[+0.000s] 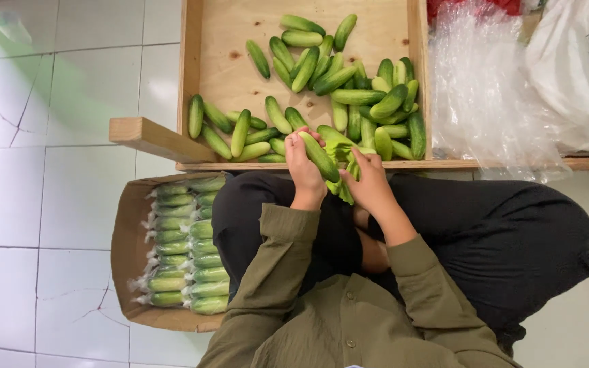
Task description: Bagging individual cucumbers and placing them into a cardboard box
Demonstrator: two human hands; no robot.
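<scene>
Nearest the person, to the left of the hands, an open brown cardboard box (pixel 125 272) is holding rows of bagged green cucumbers (pixel 182 249) on the white tiled floor (pixel 42 204). Judged step: bagging one cucumber; the next move is calling for sliding it fully into the bag. The left hand (pixel 303 167) is closing around a short green cucumber (pixel 320 157); the right hand (pixel 366 178) is gripping a thin clear plastic bag (pixel 342 185). Beyond both, a shallow wooden tray (pixel 230 65) is carrying loose cucumbers (pixel 359 95).
</scene>
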